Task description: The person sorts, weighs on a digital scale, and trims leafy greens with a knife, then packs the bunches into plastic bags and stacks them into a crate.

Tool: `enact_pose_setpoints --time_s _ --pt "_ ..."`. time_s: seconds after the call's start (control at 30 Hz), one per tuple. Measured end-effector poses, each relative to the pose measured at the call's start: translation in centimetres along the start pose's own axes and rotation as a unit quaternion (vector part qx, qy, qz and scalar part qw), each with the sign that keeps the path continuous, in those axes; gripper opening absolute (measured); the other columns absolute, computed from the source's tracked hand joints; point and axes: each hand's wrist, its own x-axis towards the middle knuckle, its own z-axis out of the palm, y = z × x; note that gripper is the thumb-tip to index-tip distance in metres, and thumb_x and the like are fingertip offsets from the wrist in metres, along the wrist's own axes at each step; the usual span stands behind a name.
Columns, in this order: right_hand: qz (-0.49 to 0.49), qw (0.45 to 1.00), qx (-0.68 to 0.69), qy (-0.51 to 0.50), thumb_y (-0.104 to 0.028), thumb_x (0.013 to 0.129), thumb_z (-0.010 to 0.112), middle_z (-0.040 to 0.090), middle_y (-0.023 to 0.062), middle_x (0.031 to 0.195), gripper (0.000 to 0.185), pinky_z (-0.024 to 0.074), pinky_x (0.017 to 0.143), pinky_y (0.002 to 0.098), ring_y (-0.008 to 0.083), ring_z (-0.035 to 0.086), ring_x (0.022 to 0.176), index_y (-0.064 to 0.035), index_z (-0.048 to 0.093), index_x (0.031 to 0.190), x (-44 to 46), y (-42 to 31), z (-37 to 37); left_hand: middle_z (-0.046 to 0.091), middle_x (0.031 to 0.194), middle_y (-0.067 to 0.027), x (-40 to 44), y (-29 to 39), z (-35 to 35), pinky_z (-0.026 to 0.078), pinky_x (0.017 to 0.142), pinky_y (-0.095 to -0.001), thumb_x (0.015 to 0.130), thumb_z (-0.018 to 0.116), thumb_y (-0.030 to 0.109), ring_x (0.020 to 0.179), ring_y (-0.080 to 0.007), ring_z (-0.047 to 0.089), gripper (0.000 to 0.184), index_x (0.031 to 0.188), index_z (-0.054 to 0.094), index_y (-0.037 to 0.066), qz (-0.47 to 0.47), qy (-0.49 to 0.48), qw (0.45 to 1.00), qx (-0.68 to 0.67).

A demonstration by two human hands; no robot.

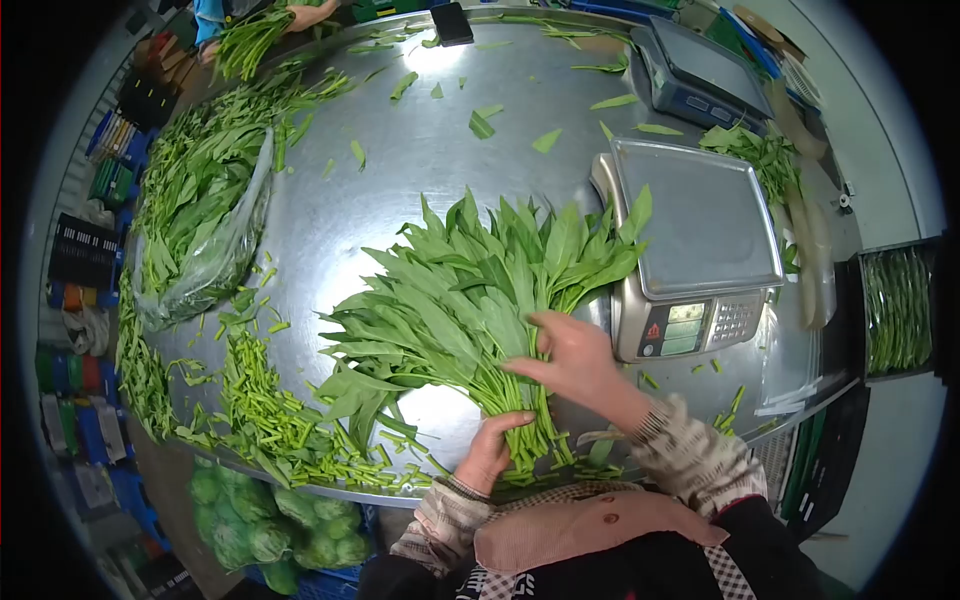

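Observation:
A large bunch of water spinach [470,300] with long pointed leaves fans out in front of me, its leaves away from my body and its cut stems toward me. My left hand [487,448] is wrapped round the stems low down. Over the upper stems is my right hand [580,365], thumb and forefinger apart beside the leaves; nothing shows between them. Short cut stem pieces [265,395] lie in a heap to the left, and others are scattered under the bunch near the table's edge.
On the metal table [340,200] stand a weighing scale [700,225] at right and a second scale [705,70] behind it. A plastic bag of greens [205,240] lies left. A phone [452,23] is at the far edge. Another person's hand [312,14] holds greens. Netted vegetables [270,525] sit below.

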Motion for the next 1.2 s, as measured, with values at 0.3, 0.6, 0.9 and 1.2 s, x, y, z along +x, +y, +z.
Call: enact_pose_setpoints --time_s 0.3,0.6,0.9,1.2 --pt "-0.035 0.959 0.281 -0.032 -0.005 0.081 0.071 0.064 0.0044 0.084 0.012 0.0455 0.064 0.0254 0.0113 0.056 0.069 -0.0023 0.067 0.092 -2.6 0.4 1.1 0.063 0.107 -0.0168 0.0 -0.5 -0.6 0.055 0.084 -0.0420 0.078 0.063 0.003 0.095 -0.0304 0.065 0.046 0.122 0.052 -0.005 -0.011 0.024 0.997 -0.070" --pt "0.012 0.883 0.113 -0.455 -0.030 0.089 0.066 0.068 0.0077 0.083 0.032 0.0507 0.071 0.0295 0.0147 0.063 0.077 -0.0022 0.066 0.105 -8.2 5.7 -2.1 0.066 0.097 -0.0187 0.0 -0.3 -1.0 0.054 0.081 -0.0419 0.080 0.064 0.016 0.088 -0.0284 0.065 0.042 0.116 0.057 -0.007 -0.015 0.002 0.999 -0.037" --pt "0.170 0.947 0.126 -0.240 -0.040 0.092 0.059 0.066 0.0231 0.095 0.053 0.0518 0.077 0.0382 0.0341 0.067 0.088 0.0053 0.051 0.119 -3.4 -0.7 -3.1 0.061 0.110 -0.0132 -4.0 2.4 7.4 0.055 0.086 -0.0399 0.068 0.068 -0.005 0.099 -0.0264 0.063 0.057 0.123 0.051 -0.001 0.081 -0.002 0.987 0.142" --pt "-0.144 0.948 0.251 0.134 -0.026 0.094 0.058 0.061 0.0169 0.110 0.041 0.0474 0.088 0.0337 0.0193 0.058 0.100 0.0041 0.049 0.120 2.0 0.6 -19.6 0.062 0.107 -0.0081 3.9 8.5 27.1 0.053 0.083 -0.0339 0.065 0.077 -0.004 0.095 -0.0206 0.062 0.056 0.117 0.055 -0.001 0.162 -0.241 0.910 0.295"
